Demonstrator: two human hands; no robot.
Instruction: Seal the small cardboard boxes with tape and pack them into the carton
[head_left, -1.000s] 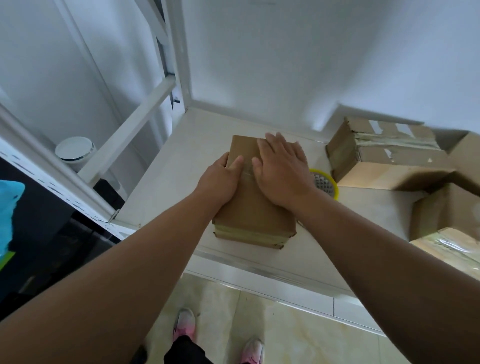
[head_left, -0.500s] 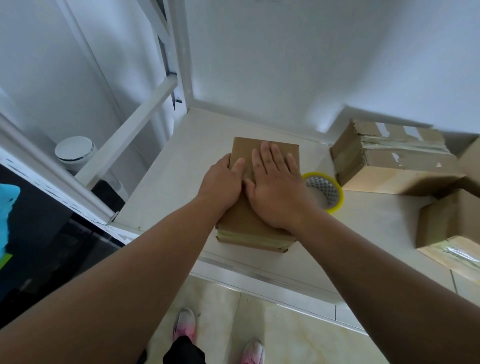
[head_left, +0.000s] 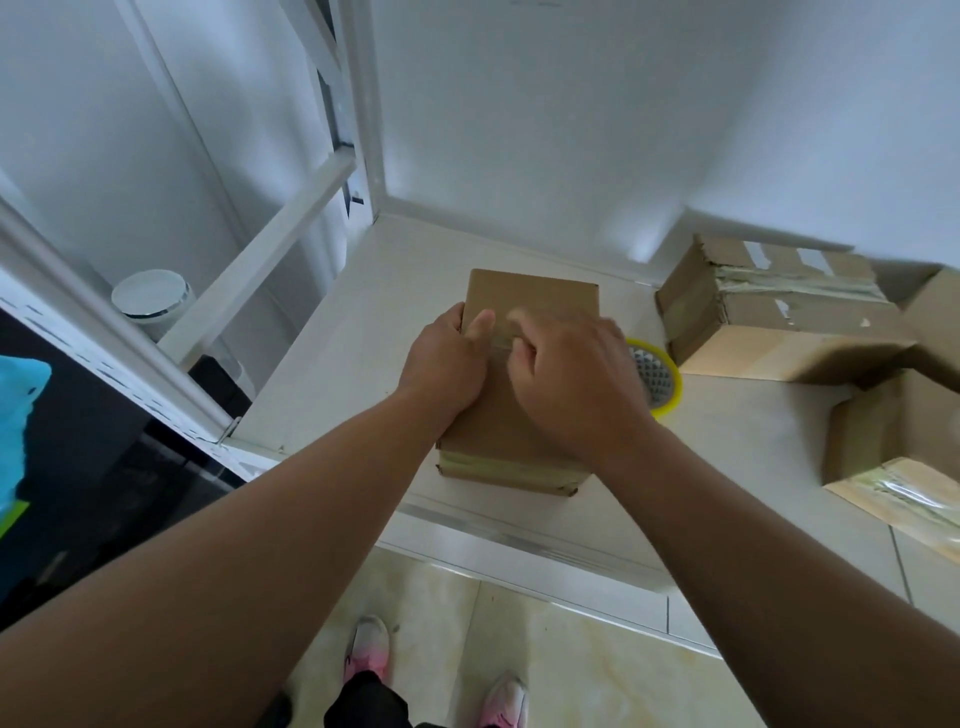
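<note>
A small brown cardboard box (head_left: 530, 296) lies flat on the white table (head_left: 363, 353), with greenish tape across its near end. My left hand (head_left: 447, 364) grips its left edge, thumb on top. My right hand (head_left: 571, 384) sits on the box top with its fingers curled, blurred by motion; nothing shows between the fingers. A strip of clear tape runs across the top between my two hands. The yellow tape roll (head_left: 662, 382) lies just right of the box, partly hidden behind my right hand.
A taped, worn cardboard box (head_left: 769, 322) stands at the back right. Another box with a taped top (head_left: 883, 447) sits at the right edge, beside a brown flap (head_left: 935, 317). White shelf bars (head_left: 260, 260) rise at the left. The table's front edge (head_left: 519, 530) runs below the box.
My right hand went from lying flat with straight fingers on the box top to curled fingers, and drew back towards me. My left hand kept its grip on the left edge.
</note>
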